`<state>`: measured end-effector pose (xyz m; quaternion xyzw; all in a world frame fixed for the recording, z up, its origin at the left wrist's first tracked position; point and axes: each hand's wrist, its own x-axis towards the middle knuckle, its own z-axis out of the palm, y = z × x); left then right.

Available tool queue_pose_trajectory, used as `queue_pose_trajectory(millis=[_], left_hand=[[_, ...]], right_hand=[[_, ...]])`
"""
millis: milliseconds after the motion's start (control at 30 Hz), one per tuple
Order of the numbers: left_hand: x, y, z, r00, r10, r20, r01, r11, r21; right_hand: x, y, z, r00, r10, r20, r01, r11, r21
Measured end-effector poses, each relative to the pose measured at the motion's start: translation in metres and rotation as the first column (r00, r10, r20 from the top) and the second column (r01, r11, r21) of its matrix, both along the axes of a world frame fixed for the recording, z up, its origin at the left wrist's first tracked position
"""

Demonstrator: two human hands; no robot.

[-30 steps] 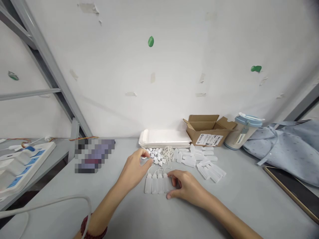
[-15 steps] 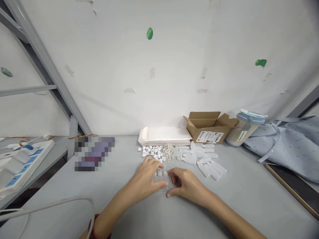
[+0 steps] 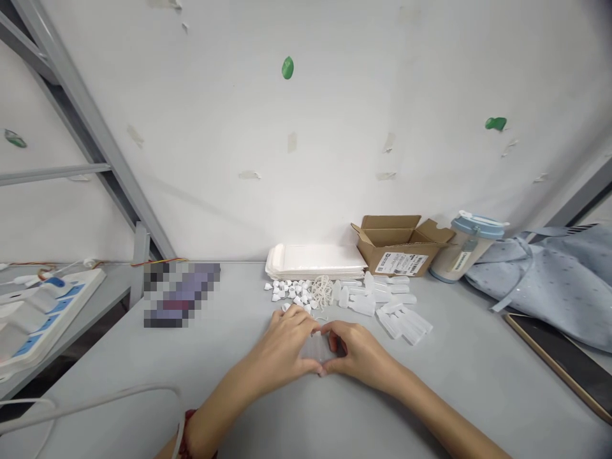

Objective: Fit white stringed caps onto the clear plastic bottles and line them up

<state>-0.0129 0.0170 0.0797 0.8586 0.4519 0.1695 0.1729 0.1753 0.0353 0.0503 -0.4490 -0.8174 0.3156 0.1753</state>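
My left hand (image 3: 285, 347) and my right hand (image 3: 359, 354) are cupped together on the grey table (image 3: 430, 395), fingertips touching. Between them they enclose a row of small translucent squeeze bottles (image 3: 317, 348), of which only a sliver shows in the gap. Just beyond my fingers lie several small white caps (image 3: 290, 292), a bundle of white rubber bands (image 3: 323, 291) and a scatter of loose bottles (image 3: 392, 307).
A stack of white trays (image 3: 315, 261), an open cardboard box (image 3: 400, 249) and a lidded cup (image 3: 464, 255) stand along the wall. Blue cloth (image 3: 549, 280) and a dark tablet (image 3: 559, 363) lie at right. A power strip (image 3: 43, 306) sits left, a white cable (image 3: 95, 401) near front.
My left hand came back from the pile of caps to the row of bottles. Both hands have closed round the row, squeezing the bottles together.
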Motion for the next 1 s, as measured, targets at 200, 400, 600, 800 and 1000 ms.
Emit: queue_pose_trajectory(millis=[200, 400, 600, 800, 1000], left_hand=[[0.0, -0.001, 0.0, 1.0, 0.008, 0.028, -0.007, 1.0, -0.022], [0.0, -0.001, 0.002, 1.0, 0.014, 0.027, -0.013, 0.999, -0.052], [0.0, -0.002, 0.005, 0.999, -0.005, 0.04, 0.007, 0.999, -0.053], [-0.001, -0.002, 0.008, 0.985, 0.104, 0.139, -0.093, 0.992, -0.082], [-0.006, 0.008, 0.004, 0.928, 0.278, 0.247, -0.271, 0.96, -0.062]], right_hand=[[0.001, 0.0, -0.001, 1.0, -0.006, -0.003, 0.006, 1.0, 0.001], [0.001, 0.0, -0.001, 1.0, -0.005, 0.003, 0.005, 1.0, -0.006], [0.0, 0.0, -0.001, 1.0, -0.006, 0.0, 0.006, 1.0, -0.008], [0.002, 0.0, -0.001, 0.999, 0.003, -0.038, -0.003, 1.0, -0.008], [0.009, 0.002, 0.006, 0.992, 0.02, -0.123, -0.024, 0.999, -0.024]])
